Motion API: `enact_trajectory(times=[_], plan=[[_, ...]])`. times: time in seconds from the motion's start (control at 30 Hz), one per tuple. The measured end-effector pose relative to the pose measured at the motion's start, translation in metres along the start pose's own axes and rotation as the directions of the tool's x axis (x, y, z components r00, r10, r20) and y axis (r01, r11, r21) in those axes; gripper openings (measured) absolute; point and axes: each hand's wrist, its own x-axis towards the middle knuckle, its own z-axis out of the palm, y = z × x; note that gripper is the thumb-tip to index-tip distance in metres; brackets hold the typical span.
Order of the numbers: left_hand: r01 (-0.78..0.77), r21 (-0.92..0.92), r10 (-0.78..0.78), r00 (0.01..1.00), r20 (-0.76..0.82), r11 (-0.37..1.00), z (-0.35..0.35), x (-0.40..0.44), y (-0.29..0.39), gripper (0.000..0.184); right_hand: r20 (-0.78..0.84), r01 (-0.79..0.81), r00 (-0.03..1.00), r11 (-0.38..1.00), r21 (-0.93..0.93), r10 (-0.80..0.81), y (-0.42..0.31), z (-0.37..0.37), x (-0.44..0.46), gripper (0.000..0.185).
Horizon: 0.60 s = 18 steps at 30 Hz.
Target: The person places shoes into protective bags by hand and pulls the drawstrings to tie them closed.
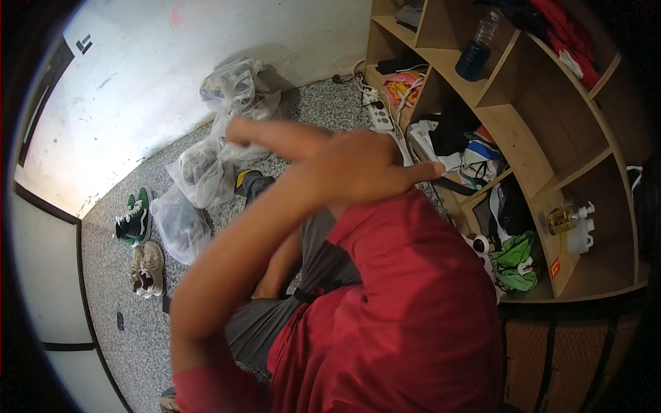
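My left arm reaches up from the lower left, and my left hand (365, 158) lies over my right arm near the elbow. One digit of it sticks out to the right above the red sleeve (392, 227); the other fingers appear curled round the arm, partly hidden. Bent across my front, my right forearm points left. At its end my right hand (239, 132) is blurred, a rounded shape with no fingers to make out. It appears in front of the clear plastic bags (237, 86), and I cannot see it touching them. My legs in grey trousers (323, 255) are folded below.
Green-and-black sneakers (138, 217) and beige shoes (147, 268) stand on the speckled floor at left. A wooden shelf (516, 138) on the right holds clothes, a bottle of dark liquid (475, 55) and a pump bottle (568, 219). A power strip (377, 113) lies beside it.
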Motion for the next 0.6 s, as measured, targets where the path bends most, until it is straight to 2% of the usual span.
enact_trajectory(times=[0.03, 0.07, 0.13, 0.17, 0.23, 0.27, 0.33, 0.4, 0.5, 0.57, 0.6], plan=[[-0.098, 0.045, 0.087, 0.973, 0.216, 0.994, 0.003, 0.026, -0.005, 0.068, -0.002, 0.006, 1.0, 1.0, 0.001, -0.006, -0.024, -0.04, -0.05, 0.026], [-0.202, 0.067, 0.156, 0.894, 0.421, 0.977, 0.016, 0.052, -0.017, 0.073, -0.001, 0.02, 1.0, 1.0, 0.011, -0.02, -0.033, -0.057, -0.059, 0.026], [-0.512, 0.122, 0.349, 0.722, 0.597, 0.85, 0.04, 0.071, -0.029, 0.044, -0.006, 0.06, 0.998, 0.998, 0.036, -0.06, -0.05, -0.075, -0.059, 0.026], [-0.494, 0.112, 0.344, 0.733, 0.587, 0.862, 0.057, 0.083, -0.041, 0.044, -0.007, 0.09, 0.996, 0.994, 0.055, -0.09, -0.064, -0.086, -0.062, 0.026], [-0.352, -0.135, 0.341, 0.632, 0.696, 0.926, 0.086, 0.101, -0.066, 0.028, 0.002, 0.157, 0.987, 0.983, 0.094, -0.158, -0.091, -0.077, -0.043, 0.026], [-0.336, -0.159, 0.349, 0.641, 0.683, 0.928, 0.087, 0.084, -0.067, 0.028, 0.011, 0.19, 0.981, 0.975, 0.118, -0.193, -0.108, -0.073, -0.04, 0.026], [-0.476, -0.062, 0.441, 0.748, 0.497, 0.877, 0.086, 0.056, -0.062, 0.024, 0.032, 0.252, 0.965, 0.953, 0.168, -0.261, -0.138, -0.063, -0.04, 0.026], [-0.577, 0.064, 0.531, 0.786, 0.317, 0.814, 0.089, 0.03, -0.05, 0.021, 0.048, 0.283, 0.952, 0.928, 0.24, -0.303, -0.166, -0.051, -0.047, 0.026], [-0.641, 0.358, 0.667, 0.742, 0.065, 0.679, 0.067, 0.003, -0.028, 0.015, 0.057, 0.29, 0.946, 0.912, 0.288, -0.319, -0.172, -0.047, -0.047, 0.026], [-0.608, 0.555, 0.762, 0.644, -0.073, 0.567, 0.049, -0.011, -0.011, 0.012, 0.062, 0.287, 0.945, 0.905, 0.314, -0.321, -0.172, -0.042, -0.044, 0.026], [-0.615, 0.554, 0.766, 0.639, -0.069, 0.562, 0.049, -0.016, -0.014, 0.012, 0.068, 0.281, 0.945, 0.902, 0.328, -0.319, -0.171, -0.038, -0.044, 0.026]])
